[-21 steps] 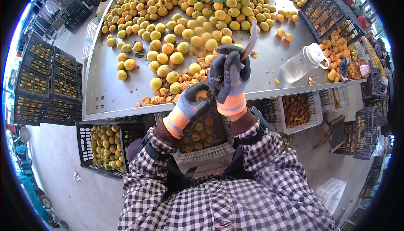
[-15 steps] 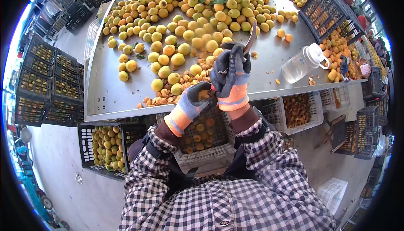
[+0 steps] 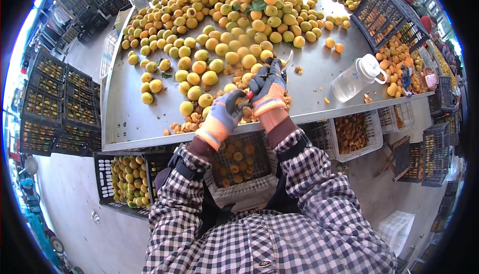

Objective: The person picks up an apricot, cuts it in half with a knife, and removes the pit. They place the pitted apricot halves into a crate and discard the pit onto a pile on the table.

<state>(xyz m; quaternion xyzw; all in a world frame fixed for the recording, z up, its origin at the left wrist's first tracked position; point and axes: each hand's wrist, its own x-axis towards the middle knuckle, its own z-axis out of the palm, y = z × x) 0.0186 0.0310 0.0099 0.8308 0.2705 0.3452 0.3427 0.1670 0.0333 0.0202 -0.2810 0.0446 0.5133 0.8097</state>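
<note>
Both my hands wear orange and grey gloves with dark fingers, close together over the metal table's near edge [image 3: 149,143]. My right hand [image 3: 267,87] is wrapped round a knife with a red handle part; its curved blade [image 3: 288,59] points up and away. My left hand [image 3: 224,112] is curled, fingers facing the right hand; what it holds, if anything, is largely hidden. Orange and yellow-green fruits [image 3: 214,39] are heaped beyond the hands. Cut fruit pieces [image 3: 192,124] lie around and behind the left hand.
A clear bottle with a white lid [image 3: 352,82] stands to the right. Black crates of fruit stand on the left [image 3: 45,102] and at the back right [image 3: 381,17]. Below the table edge are a crate of whole fruit [image 3: 129,179], a basket of fruit [image 3: 244,184] and one of pieces [image 3: 380,137].
Both hands have moved forward over the table, and the left has risen slightly. The knife blade has swung lower and looks shorter from this angle.
</note>
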